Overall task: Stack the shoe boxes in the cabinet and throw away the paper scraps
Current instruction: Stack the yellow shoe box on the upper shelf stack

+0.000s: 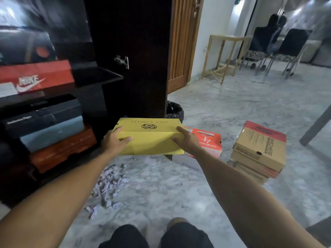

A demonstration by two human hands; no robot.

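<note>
A yellow shoe box (148, 136) is held in the air in front of the dark cabinet (100, 77). My left hand (114, 140) grips its left end and my right hand (186, 140) grips its right end. Inside the cabinet, a red Nike box (37, 77) lies on the upper shelf under a black box (25, 47). Lower down a black box (43, 115), a grey-blue box (53, 135) and an orange box (62, 149) are stacked. Torn paper scraps (109, 185) lie scattered on the floor below my left arm.
A red box (207, 142) lies on the marble floor behind the yellow one. A stack of brown Skechers boxes (259, 151) stands at the right. A black-lined bin (174, 110) sits by the open cabinet door (139, 42). A wooden table (223, 56) and chairs (279, 49) are farther back.
</note>
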